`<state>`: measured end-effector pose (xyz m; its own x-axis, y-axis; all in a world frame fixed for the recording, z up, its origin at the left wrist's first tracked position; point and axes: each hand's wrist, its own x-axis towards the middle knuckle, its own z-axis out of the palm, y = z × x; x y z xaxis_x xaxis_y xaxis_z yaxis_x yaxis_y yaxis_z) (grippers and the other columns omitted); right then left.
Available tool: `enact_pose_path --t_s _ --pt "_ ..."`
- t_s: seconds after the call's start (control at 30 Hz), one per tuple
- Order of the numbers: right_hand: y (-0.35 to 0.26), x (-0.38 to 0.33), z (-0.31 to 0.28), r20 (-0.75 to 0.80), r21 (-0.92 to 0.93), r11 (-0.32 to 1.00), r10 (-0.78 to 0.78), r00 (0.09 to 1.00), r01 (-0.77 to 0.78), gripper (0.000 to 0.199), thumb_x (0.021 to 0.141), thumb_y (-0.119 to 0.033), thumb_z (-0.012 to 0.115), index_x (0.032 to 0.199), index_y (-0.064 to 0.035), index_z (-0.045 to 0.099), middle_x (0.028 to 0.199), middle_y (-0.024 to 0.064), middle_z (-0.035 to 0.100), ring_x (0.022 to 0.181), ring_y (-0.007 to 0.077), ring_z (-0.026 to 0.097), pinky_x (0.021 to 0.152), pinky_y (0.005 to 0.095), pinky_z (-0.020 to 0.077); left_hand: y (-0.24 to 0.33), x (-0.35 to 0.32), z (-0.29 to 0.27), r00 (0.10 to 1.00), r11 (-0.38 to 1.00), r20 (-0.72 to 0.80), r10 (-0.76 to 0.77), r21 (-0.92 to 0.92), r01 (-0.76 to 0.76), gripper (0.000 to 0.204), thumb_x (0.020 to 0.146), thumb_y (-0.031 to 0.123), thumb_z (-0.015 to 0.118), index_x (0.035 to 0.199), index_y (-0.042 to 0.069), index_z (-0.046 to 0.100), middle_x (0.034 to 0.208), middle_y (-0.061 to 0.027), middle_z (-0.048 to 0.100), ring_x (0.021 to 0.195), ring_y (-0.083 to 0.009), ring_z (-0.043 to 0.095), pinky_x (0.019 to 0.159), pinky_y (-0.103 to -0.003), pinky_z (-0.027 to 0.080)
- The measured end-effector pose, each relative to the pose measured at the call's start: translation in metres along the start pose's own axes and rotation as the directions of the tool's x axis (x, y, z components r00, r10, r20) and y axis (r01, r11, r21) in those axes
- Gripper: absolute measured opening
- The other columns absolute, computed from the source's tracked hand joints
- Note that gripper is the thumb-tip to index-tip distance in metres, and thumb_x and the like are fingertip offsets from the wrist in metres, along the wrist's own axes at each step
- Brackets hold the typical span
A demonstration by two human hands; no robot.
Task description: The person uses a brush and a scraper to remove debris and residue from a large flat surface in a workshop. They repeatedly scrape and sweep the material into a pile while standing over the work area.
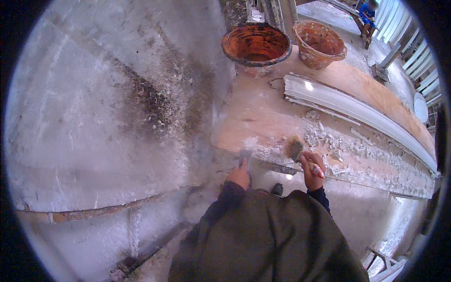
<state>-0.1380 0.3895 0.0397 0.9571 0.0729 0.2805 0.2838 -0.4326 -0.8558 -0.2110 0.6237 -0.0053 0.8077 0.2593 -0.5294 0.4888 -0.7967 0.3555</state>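
Note:
My right hand (313, 173) is closed round the handle of a paintbrush (295, 148), whose bristles touch or hover just over the wooden board (263, 117). In my left hand (238, 176) is a flat grey scraper (245, 153), with one finger stretched along it at the board's near edge. White plaster crumbs (322, 136) lie in a ragged band to the right of the brush. A smaller white smear shows between the two tools. The brush handle is pale with red on it.
Long white moulding strips (357, 101) lie across the board. Behind them stand a dark-rimmed orange bucket (257, 47) and a plaster-spattered orange basin (319, 44). A large whitish tabletop (94, 117) with dark debris fills the left. A person in blue (368, 16) sits far right.

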Motion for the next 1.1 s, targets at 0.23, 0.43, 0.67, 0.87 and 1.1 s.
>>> enact_pose_path --t_s 0.23,0.43,0.67,0.87,1.1 --pt "-0.030 0.008 0.049 0.094 -0.038 0.999 -0.033 0.995 0.037 0.007 0.075 -0.003 0.061 0.082 -0.0010 0.059 0.079 0.0112 0.060 0.075 0.0222 0.058 0.068 0.0296 0.0443 -0.030 0.016 0.002 0.998 0.998 0.034 0.055 0.024 -0.056 0.056 0.082 0.017 0.039 0.135 0.017 0.022 0.104 -0.0288 0.048 0.091 -0.0415 0.054 0.077 -0.049 0.044" --pt "-0.023 0.008 0.064 0.028 -0.100 0.995 -0.013 1.000 0.016 0.010 0.077 -0.005 0.060 0.086 -0.0009 0.060 0.081 0.0102 0.060 0.075 0.0197 0.058 0.069 0.0287 0.0444 -0.014 0.015 -0.040 0.968 0.993 0.227 0.103 0.032 -0.113 0.057 0.083 0.017 0.040 0.136 0.014 0.019 0.104 -0.0290 0.049 0.087 -0.0420 0.056 0.074 -0.050 0.045" --pt "-0.020 0.005 0.060 -0.024 -0.034 0.993 0.108 0.994 -0.109 0.009 0.076 -0.005 0.061 0.085 -0.0024 0.061 0.078 0.0087 0.060 0.074 0.0192 0.057 0.069 0.0285 0.0440 -0.022 0.037 -0.020 0.980 0.988 0.124 0.155 0.001 -0.156 0.057 0.083 0.016 0.040 0.136 0.015 0.021 0.105 -0.0293 0.048 0.086 -0.0422 0.056 0.072 -0.049 0.045" --pt "-0.017 -0.011 0.054 0.002 -0.084 0.994 0.066 0.998 -0.065 0.011 0.078 -0.007 0.060 0.087 -0.0011 0.060 0.081 0.0082 0.060 0.076 0.0167 0.057 0.069 0.0270 0.0441 -0.022 0.037 -0.020 0.976 0.978 -0.073 0.206 0.052 -0.203 0.056 0.082 0.015 0.039 0.136 0.017 0.022 0.111 -0.0288 0.046 0.089 -0.0414 0.055 0.074 -0.048 0.045" --pt "-0.033 -0.022 0.042 -0.045 -0.134 0.990 0.045 0.998 -0.051 0.011 0.077 -0.005 0.061 0.088 -0.0016 0.061 0.079 0.0080 0.059 0.073 0.0164 0.056 0.067 0.0275 0.0442 -0.031 0.030 -0.018 0.963 0.991 0.267 0.024 0.118 -0.058 0.056 0.082 0.014 0.038 0.136 0.020 0.021 0.114 -0.0243 0.047 0.093 -0.0400 0.055 0.079 -0.050 0.044"
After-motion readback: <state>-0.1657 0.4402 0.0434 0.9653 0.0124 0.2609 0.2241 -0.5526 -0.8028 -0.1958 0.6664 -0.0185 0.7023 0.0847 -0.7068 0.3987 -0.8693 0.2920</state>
